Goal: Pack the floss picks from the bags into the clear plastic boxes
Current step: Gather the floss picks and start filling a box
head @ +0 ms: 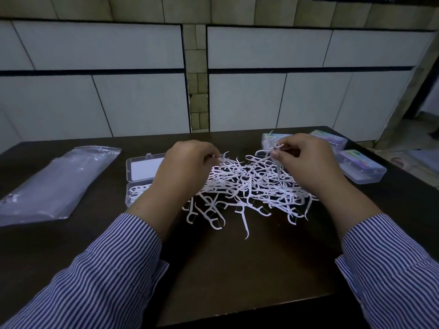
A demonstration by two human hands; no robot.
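Observation:
A loose pile of white floss picks (pixel 247 188) lies in the middle of the dark table (pixel 237 269). My right hand (pixel 306 162) is raised over the pile's far right side, pinching a small bunch of picks between thumb and fingers. My left hand (pixel 183 169) sits at the pile's left edge with its fingertips closed on a pick. An open clear plastic box (pixel 140 172) lies just left of my left hand; its near half holds some picks, partly hidden by my wrist. An emptied clear bag (pixel 54 184) lies flat at the far left.
Three closed clear boxes with coloured labels stand at the table's right: one by the right edge (pixel 361 169), one behind it (pixel 330 138), one (pixel 268 138) partly hidden behind my right hand. White wall panels rise behind the table. Striped sleeves cover both forearms.

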